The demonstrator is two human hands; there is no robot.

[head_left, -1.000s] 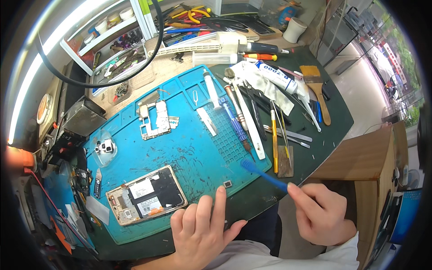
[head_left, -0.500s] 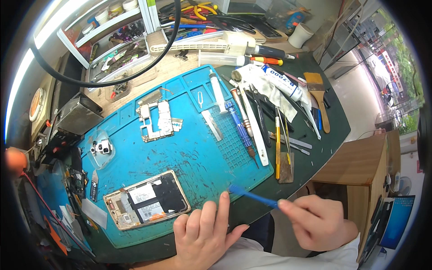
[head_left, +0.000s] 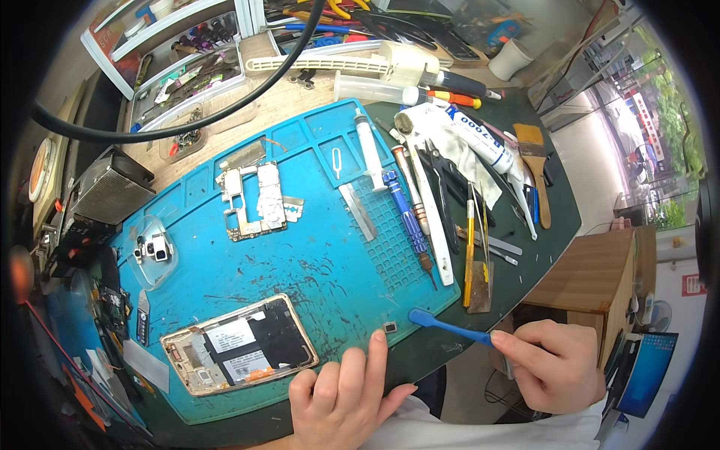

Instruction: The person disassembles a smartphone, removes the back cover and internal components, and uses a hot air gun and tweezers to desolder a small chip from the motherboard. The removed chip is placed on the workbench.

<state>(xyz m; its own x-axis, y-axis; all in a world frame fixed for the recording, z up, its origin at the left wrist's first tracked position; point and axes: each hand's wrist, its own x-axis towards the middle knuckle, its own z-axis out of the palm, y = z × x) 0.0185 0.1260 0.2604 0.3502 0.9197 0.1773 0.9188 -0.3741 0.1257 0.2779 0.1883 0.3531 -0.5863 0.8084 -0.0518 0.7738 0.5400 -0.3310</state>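
A blue toothbrush-like brush (head_left: pixel 454 330) is pinched between the thumb and fingers of my right hand (head_left: pixel 555 364), its head pointing left over the mat's lower right edge. My left hand (head_left: pixel 341 397) has its index finger stretched out and thumb apart. That fingertip is at a small dark square part (head_left: pixel 389 328) on the blue mat (head_left: pixel 262 266); whether it presses on the part I cannot tell. Left of this hand lies an opened phone housing (head_left: pixel 240 345) with a gold frame. A phone circuit board (head_left: pixel 253 199) lies higher on the mat.
Camera modules (head_left: pixel 154 249) sit in a clear dish at the mat's left. A blue screwdriver (head_left: pixel 407 217), a syringe (head_left: pixel 367 150) and several tweezers lie on the right, near a glue tube (head_left: pixel 480 139) and a flat brush (head_left: pixel 534 172). A black cable (head_left: pixel 247 112) arcs across the upper left.
The brush head has moved right, off the spot by my left index fingertip, and the small dark part there now shows. My right hand has shifted right; the view has tilted slightly.
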